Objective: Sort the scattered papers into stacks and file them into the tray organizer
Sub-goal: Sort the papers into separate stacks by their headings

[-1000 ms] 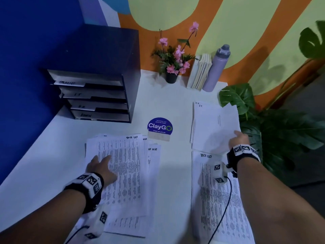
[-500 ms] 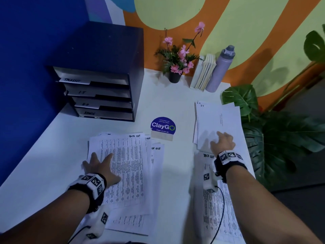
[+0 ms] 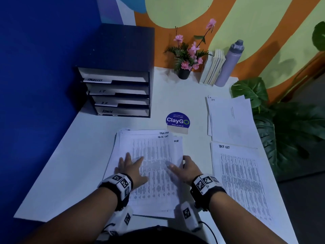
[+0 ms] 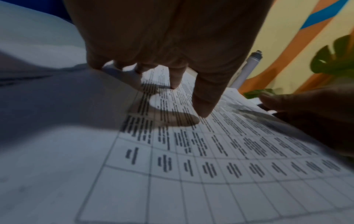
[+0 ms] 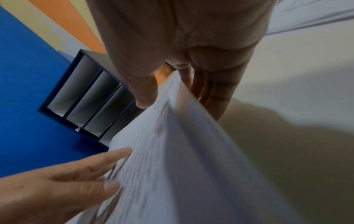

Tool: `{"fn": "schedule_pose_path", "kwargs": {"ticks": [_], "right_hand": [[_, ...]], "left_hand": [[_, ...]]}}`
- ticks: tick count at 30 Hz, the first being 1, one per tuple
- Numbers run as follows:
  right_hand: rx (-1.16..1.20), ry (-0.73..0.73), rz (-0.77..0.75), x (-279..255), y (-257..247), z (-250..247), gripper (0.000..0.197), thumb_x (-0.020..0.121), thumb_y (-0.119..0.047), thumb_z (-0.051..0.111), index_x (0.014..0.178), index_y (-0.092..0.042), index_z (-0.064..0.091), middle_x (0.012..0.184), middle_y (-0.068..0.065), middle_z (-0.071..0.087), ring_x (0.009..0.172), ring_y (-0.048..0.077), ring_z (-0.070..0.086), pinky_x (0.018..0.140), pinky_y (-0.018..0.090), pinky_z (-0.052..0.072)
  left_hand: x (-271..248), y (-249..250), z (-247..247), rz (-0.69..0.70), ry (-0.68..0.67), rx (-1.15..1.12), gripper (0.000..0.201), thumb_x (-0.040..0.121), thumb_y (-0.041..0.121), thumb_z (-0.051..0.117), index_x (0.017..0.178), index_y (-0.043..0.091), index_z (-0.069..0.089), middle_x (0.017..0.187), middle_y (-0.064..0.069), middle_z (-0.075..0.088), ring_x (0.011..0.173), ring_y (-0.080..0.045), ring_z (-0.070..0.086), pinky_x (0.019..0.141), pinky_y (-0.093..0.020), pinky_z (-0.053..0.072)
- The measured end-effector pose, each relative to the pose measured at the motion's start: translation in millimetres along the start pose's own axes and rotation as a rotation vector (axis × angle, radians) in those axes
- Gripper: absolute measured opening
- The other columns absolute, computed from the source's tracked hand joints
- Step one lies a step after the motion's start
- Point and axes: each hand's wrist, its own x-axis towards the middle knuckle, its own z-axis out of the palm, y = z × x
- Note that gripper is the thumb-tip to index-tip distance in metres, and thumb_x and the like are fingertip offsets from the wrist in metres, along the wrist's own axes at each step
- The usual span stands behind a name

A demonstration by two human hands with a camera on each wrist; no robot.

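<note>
A loose pile of printed table sheets (image 3: 154,155) lies in the middle of the white desk (image 3: 73,155). My left hand (image 3: 131,167) presses flat on its left part with fingers spread. My right hand (image 3: 186,169) grips the pile's right edge; in the right wrist view its thumb (image 5: 143,94) lies on top and its fingers (image 5: 212,97) sit under the lifted sheets (image 5: 182,159). The dark tray organizer (image 3: 121,95) stands at the back left, its four shelves labelled Task list, IT, HR and Admin. On the right lie an "IT" stack (image 3: 230,120) and a "Task list" stack (image 3: 242,184).
A round blue ClayGo sign (image 3: 177,121) stands just beyond the pile. A flower pot (image 3: 183,73), upright books (image 3: 213,67) and a grey bottle (image 3: 230,64) line the back wall. Large plant leaves (image 3: 281,129) hang at the desk's right edge.
My right hand has left the IT stack on the right, crossed to the middle pile and taken hold of its right edge. The left hand has stayed on the pile.
</note>
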Motion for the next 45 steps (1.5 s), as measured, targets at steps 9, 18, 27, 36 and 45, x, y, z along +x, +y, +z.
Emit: {"fn": "schedule_pose_path", "kwargs": {"ticks": [9, 18, 27, 36, 45], "right_hand": [[0.146, 0.295, -0.091, -2, -10, 1, 0.015, 0.086, -0.018, 0.064, 0.079, -0.013, 0.051, 0.081, 0.011, 0.067, 0.077, 0.028, 0.067, 0.069, 0.037, 0.056], [0.376, 0.286, -0.090, 0, -16, -6, 0.015, 0.085, -0.009, 0.064, 0.088, -0.022, 0.058, 0.084, 0.002, 0.067, 0.079, 0.024, 0.065, 0.076, 0.038, 0.057], [0.274, 0.366, 0.089, 5, 9, -16, 0.009, 0.091, -0.016, 0.059, 0.086, -0.017, 0.066, 0.069, 0.004, 0.063, 0.064, 0.022, 0.060, 0.058, 0.022, 0.044], [0.436, 0.270, -0.018, -5, 11, -22, 0.015, 0.092, -0.005, 0.058, 0.086, -0.016, 0.066, 0.070, 0.009, 0.062, 0.063, 0.021, 0.055, 0.061, 0.029, 0.048], [0.589, 0.303, -0.015, 1, 14, -28, 0.006, 0.091, -0.006, 0.061, 0.090, -0.007, 0.067, 0.076, 0.010, 0.066, 0.072, 0.023, 0.059, 0.068, 0.033, 0.050]], "left_hand": [[4, -12, -15, 0.017, 0.323, -0.486, 0.066, 0.094, 0.030, 0.053, 0.151, 0.016, 0.021, 0.156, -0.006, 0.024, 0.142, -0.024, 0.027, 0.115, -0.035, 0.026], [17, -42, -27, -0.046, 0.123, -0.982, 0.018, 0.085, 0.034, 0.060, 0.099, 0.023, 0.058, 0.084, -0.005, 0.055, 0.076, -0.020, 0.050, 0.076, -0.034, 0.049], [14, -41, -22, -0.062, 0.264, -0.359, 0.060, 0.083, 0.040, 0.068, 0.135, 0.016, 0.050, 0.138, -0.015, 0.045, 0.121, -0.030, 0.051, 0.103, -0.033, 0.042], [10, -26, -25, 0.100, 0.183, -0.716, 0.026, 0.094, 0.038, 0.052, 0.108, 0.020, 0.062, 0.100, 0.004, 0.063, 0.096, -0.018, 0.058, 0.083, -0.025, 0.040], [12, -36, -36, -0.002, 0.347, -0.769, 0.020, 0.092, 0.017, 0.059, 0.109, 0.008, 0.064, 0.102, -0.007, 0.068, 0.090, -0.023, 0.060, 0.080, -0.024, 0.041]]}}
